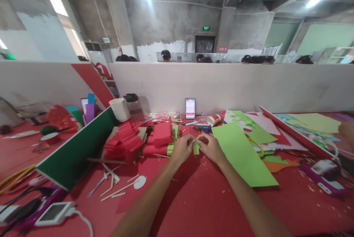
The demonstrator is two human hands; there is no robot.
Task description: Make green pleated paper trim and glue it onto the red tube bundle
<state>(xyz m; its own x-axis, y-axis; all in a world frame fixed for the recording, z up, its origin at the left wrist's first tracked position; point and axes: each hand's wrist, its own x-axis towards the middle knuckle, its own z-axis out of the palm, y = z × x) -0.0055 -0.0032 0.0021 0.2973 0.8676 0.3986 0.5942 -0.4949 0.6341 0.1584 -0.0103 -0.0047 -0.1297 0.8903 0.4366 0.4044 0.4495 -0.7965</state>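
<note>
Both my hands meet over the middle of the red table, pinching a small strip of light green paper (196,148) between the fingertips. My left hand (182,147) grips its left top edge, and my right hand (209,146) grips the right. The strip hangs down a little below the fingers. Just left of my left hand lie red paper bundles (162,134) beside a stack of green paper strips (175,133). Large light green sheets (240,156) spread out to the right of my right hand. Behind that hand sits a blue glue gun (206,129).
A phone (190,108) leans on the white partition (221,86). A white cup (119,109) and a dark-lidded jar (134,107) stand at the back left. Green divider (80,148) on the left, red-edged divider (295,133) on the right. Wooden sticks (118,190) and a white disc (139,182) lie front left.
</note>
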